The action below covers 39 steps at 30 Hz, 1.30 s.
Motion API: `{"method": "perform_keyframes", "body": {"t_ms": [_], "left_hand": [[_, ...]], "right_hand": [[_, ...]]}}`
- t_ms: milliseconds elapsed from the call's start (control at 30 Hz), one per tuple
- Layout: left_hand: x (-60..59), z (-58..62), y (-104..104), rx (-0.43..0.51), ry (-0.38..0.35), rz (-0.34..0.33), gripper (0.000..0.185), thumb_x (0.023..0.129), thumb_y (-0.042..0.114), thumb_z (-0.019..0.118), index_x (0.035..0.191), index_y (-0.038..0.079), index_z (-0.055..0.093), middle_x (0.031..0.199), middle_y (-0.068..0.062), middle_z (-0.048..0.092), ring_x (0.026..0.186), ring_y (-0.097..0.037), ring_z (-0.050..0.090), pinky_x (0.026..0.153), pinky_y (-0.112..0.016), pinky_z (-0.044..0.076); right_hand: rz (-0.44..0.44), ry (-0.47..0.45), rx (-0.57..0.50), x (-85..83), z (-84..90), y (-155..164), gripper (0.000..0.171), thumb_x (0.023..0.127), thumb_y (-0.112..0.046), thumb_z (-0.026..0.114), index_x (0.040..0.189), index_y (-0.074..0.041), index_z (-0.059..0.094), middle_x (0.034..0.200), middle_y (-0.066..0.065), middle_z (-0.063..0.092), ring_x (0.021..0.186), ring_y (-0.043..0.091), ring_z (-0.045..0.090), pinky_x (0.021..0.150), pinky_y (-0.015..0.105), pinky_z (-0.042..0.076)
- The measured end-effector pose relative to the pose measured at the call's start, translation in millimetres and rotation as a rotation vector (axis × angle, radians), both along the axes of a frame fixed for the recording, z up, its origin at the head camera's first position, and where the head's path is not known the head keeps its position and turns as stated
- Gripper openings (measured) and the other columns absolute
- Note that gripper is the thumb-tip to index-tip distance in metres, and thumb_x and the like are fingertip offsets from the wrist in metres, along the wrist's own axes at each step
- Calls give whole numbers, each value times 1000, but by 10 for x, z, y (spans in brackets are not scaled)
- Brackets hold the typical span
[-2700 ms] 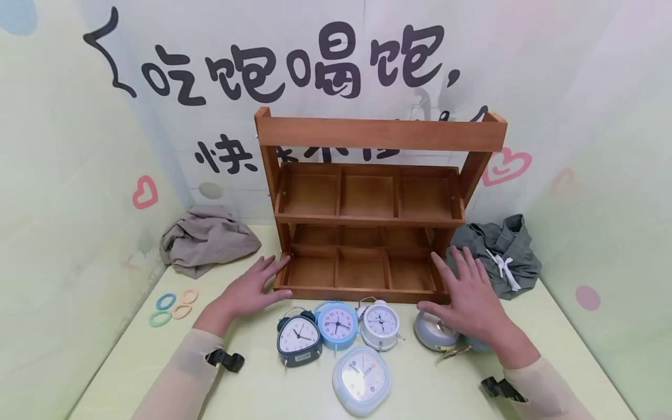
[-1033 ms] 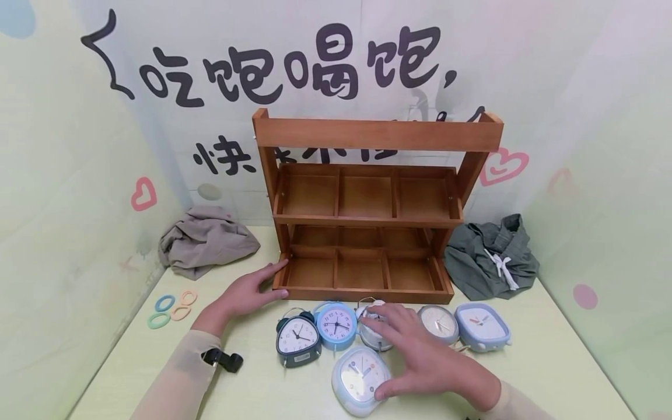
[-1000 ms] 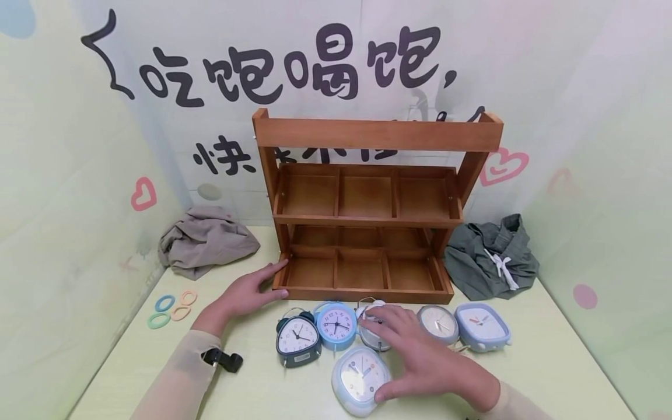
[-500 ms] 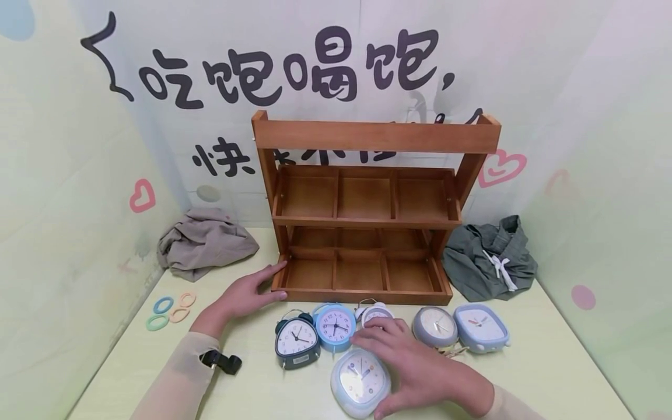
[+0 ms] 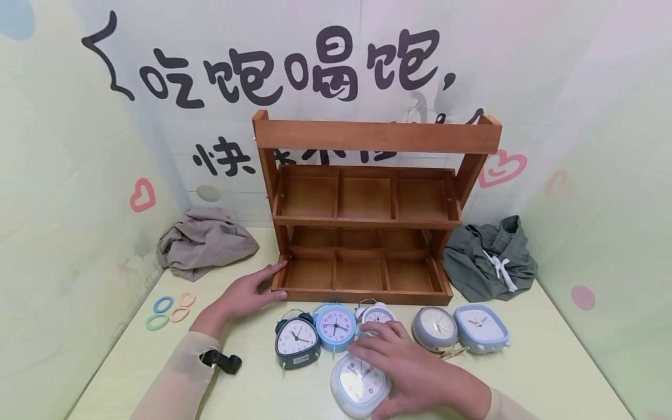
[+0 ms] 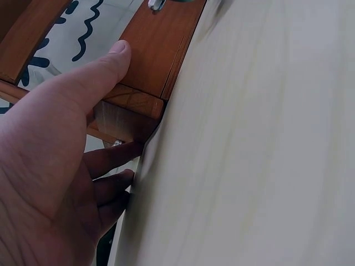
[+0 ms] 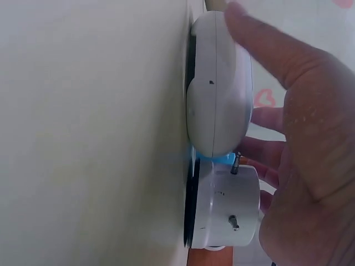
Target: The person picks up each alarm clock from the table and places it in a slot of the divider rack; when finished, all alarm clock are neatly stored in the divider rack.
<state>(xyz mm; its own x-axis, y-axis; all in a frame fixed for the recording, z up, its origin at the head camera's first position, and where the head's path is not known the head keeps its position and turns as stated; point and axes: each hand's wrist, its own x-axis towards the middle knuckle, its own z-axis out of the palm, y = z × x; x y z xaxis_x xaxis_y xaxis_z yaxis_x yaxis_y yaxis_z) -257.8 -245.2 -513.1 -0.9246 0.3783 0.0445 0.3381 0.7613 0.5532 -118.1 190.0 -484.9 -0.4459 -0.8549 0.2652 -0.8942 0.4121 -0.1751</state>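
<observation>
My right hand [image 5: 415, 373] lies spread over the right half of a pale blue square clock [image 5: 353, 386] that rests on the table. Its fingertips reach the gap below a small white twin-bell clock [image 5: 378, 315], and its thumb is at the pale clock's near edge. In the right wrist view the right hand [image 7: 310, 138] cups the pale clock [image 7: 219, 83] beside the white clock [image 7: 227, 213]. My left hand [image 5: 247, 294] rests against the front left corner of a brown wooden two-tier rack [image 5: 367, 137]. Its thumb [image 6: 105, 66] is on the front rail [image 6: 161, 44].
A dark triangular clock [image 5: 296, 341] and a blue round clock [image 5: 332, 325] stand left of the white one. A grey round clock [image 5: 434, 326] and a blue square clock [image 5: 480, 326] stand to the right. A beige cloth [image 5: 205, 242], a grey-green garment [image 5: 490, 259] and hair rings [image 5: 168, 309] lie on the table [image 5: 551, 361].
My right hand left the rack's right corner, swept left across the white clock and drew back over the pale square clock. The left hand has stayed at the rack's corner.
</observation>
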Motion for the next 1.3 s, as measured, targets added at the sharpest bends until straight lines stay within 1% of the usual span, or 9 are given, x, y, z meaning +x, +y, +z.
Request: {"method": "perform_keyframes", "body": {"t_ms": [200,333,533,700,867,1100,1300], "left_hand": [[-2,-3,0,0,1,-1,90,97,75,73,174,39,41,173,-14,47,155,-46,48,124,-68,40],[-8,-8,1,-4,-4,-1,90,97,76,72,174,40,41,173,-15,46,155,-46,47,125,-68,39],[-6,0,4,-2,-5,1,91,97,76,72,174,40,41,173,-15,46,155,-47,47,125,-68,39],[-4,-9,0,-9,-6,6,91,96,77,71,174,41,40,173,-15,47,155,-47,48,124,-68,40],[-9,-27,-6,-8,-14,10,92,96,79,71,174,42,40,173,-15,46,155,-47,47,124,-68,40],[-25,-57,-15,-4,-15,13,91,96,79,71,173,43,40,173,-16,46,156,-46,47,124,-68,40],[-18,-55,-24,9,-17,18,91,94,81,71,172,45,41,173,-16,47,155,-46,48,124,-68,40]], "right_hand": [[-24,4,25,-3,-5,0,101,88,-87,71,161,-19,59,154,-10,60,155,24,40,114,53,41],[-48,22,47,-3,-8,0,104,87,-92,66,162,-20,59,153,-9,60,156,23,38,113,53,39],[-57,53,65,11,-18,-6,107,87,-95,63,161,-17,59,153,-8,61,159,26,37,114,56,40],[-63,46,88,32,-22,-8,107,87,-95,61,161,-16,60,151,-8,63,161,26,34,116,59,41],[-66,39,91,34,-31,-13,107,87,-96,61,161,-17,60,148,-8,63,160,26,34,116,60,41],[-53,80,32,20,-44,-22,103,86,-94,65,156,-18,64,142,-9,64,155,25,40,112,55,42],[-56,101,-7,-11,-30,-35,102,84,-88,74,156,-17,63,147,-5,62,151,26,44,112,52,43]]}}
